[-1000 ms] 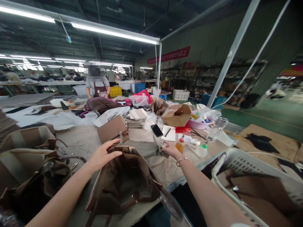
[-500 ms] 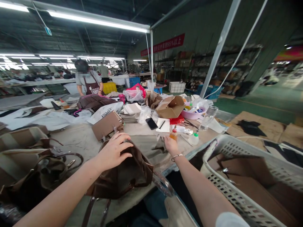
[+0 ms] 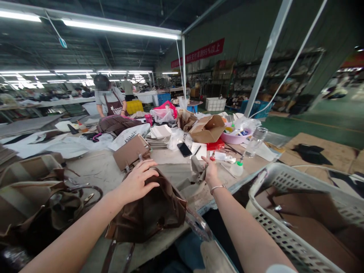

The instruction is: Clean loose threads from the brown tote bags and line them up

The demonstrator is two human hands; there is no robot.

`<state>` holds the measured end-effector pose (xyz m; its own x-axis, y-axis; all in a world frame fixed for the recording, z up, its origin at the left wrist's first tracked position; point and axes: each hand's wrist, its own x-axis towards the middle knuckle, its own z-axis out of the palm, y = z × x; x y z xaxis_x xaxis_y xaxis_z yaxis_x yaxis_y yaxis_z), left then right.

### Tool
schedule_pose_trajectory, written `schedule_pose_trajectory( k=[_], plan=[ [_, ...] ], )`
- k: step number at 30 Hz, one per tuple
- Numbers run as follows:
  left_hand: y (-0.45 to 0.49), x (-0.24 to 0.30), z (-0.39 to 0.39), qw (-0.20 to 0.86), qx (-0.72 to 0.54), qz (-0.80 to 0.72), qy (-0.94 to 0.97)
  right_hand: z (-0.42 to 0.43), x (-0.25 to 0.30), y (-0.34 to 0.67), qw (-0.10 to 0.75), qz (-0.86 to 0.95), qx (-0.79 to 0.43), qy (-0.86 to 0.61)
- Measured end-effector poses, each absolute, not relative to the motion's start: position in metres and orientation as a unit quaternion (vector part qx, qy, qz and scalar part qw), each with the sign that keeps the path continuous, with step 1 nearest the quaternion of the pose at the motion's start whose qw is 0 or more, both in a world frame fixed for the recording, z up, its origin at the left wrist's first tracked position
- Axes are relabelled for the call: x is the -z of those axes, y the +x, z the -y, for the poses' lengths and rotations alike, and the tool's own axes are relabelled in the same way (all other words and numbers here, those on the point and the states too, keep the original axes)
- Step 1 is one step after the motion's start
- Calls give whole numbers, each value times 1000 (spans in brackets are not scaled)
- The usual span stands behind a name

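Note:
A dark brown handbag (image 3: 148, 216) lies in front of me at the table's near edge, its handles hanging down. My left hand (image 3: 140, 182) rests on its upper side, fingers apart and thumb spread, not closed round it. Beyond the bag, my right hand (image 3: 209, 172) has its fingers closed on a crumpled grey cloth (image 3: 198, 168), which stands up from the table. The index finger sticks out a little. Close to that hand are a white tube (image 3: 223, 156) and a small bottle with a green cap (image 3: 237, 168). A brown box-like piece (image 3: 131, 151) stands behind the bag.
More brown bags (image 3: 48, 208) crowd the left. A perforated basket (image 3: 256, 197) of brown pieces stands at right. Farther back are a phone (image 3: 184, 149), a glass jar (image 3: 256, 142), a cardboard box (image 3: 207, 129) and a pink basin (image 3: 236, 138). A co-worker (image 3: 110, 98) stands across the table.
My right hand has shifted slightly and the grey cloth has come up off the table with it. The amber bottle beside it is now mostly hidden. My left hand stays on the bag.

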<state>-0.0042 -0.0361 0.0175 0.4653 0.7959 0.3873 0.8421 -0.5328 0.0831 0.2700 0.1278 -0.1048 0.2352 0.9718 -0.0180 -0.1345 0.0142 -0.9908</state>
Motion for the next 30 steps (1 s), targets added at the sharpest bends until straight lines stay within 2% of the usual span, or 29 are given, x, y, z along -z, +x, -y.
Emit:
schedule_pose_trajectory(
  k=[4, 8, 11, 14, 17, 20, 30],
  plan=[
    [-3, -19, 37, 57, 205, 478, -852, -129, 101, 264, 523, 470, -442, -557],
    [-4, -18, 34, 43, 200, 481, -853, -112, 74, 264, 466, 582, -391, -540],
    [-5, -15, 30, 30, 205, 486, -849, -73, 43, 268, 433, 717, -297, -459],
    [-6, -13, 26, 13, 211, 488, -847, -17, 23, 270, 395, 786, -321, -352],
    [-7, -14, 24, -3, 196, 486, -852, 32, 23, 263, 372, 810, -270, -364],
    [-8, -19, 24, -13, 171, 478, -861, 50, 36, 253, 371, 802, -263, -387],
    [-7, -19, 14, -33, 146, 477, -866, 29, 41, 254, 423, 750, -348, -372]
  ],
)
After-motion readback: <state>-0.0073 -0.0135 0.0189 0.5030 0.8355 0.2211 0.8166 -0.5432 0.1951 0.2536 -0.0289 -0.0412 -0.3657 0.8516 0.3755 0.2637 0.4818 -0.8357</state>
